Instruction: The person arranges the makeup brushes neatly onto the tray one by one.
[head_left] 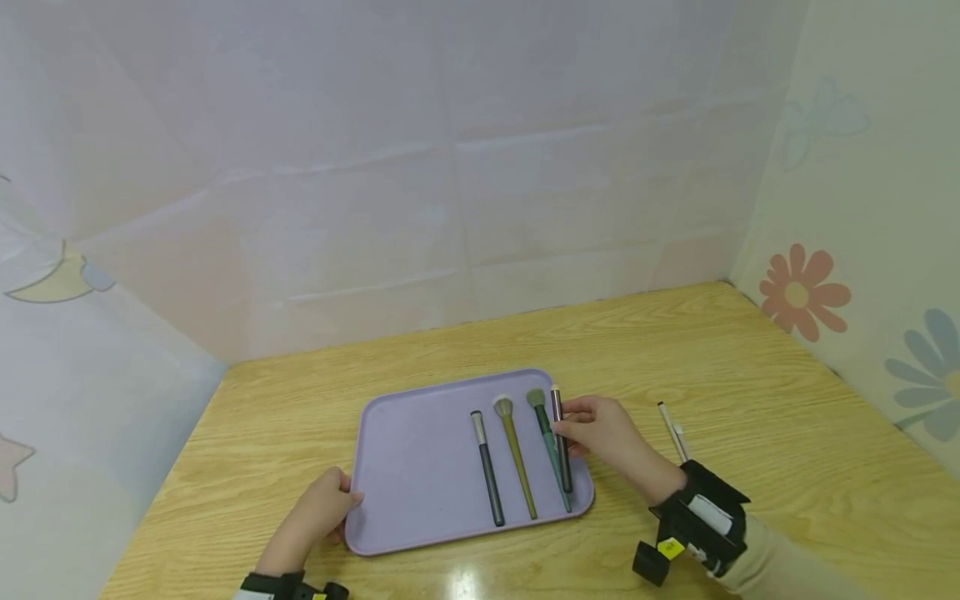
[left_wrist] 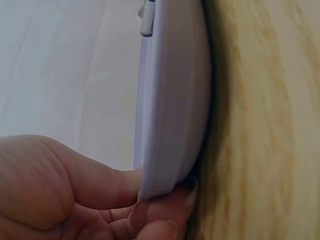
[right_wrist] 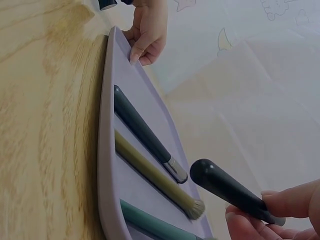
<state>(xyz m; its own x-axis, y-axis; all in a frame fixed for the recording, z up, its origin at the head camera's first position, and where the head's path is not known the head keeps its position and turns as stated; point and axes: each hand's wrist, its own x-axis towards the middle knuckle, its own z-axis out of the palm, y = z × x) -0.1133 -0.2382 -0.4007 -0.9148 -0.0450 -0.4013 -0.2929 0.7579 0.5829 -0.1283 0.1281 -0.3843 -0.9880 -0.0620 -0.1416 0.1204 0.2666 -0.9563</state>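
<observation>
My left hand (head_left: 324, 505) pinches the near left corner of a lavender tray (head_left: 412, 467), thumb over the rim and fingers beneath, as the left wrist view shows. Above the tray's right side, my right hand (head_left: 600, 433) holds a dark-handled makeup brush (right_wrist: 230, 189) between thumb and fingers. Its rounded handle end points away from that hand in the right wrist view. Three makeup brushes lie side by side on the tray: a black one with a silver collar (head_left: 489, 475), an olive one (head_left: 516, 454) and a green one (head_left: 551, 446) beneath the held brush.
Slim, light-coloured brushes (head_left: 672, 432) lie on the wooden table (head_left: 285, 417) to the right, partly hidden behind the right wrist camera. A pale cloth wall (head_left: 360, 208) stands along the back of the table, with flower-printed cloth (head_left: 806, 292) at the right.
</observation>
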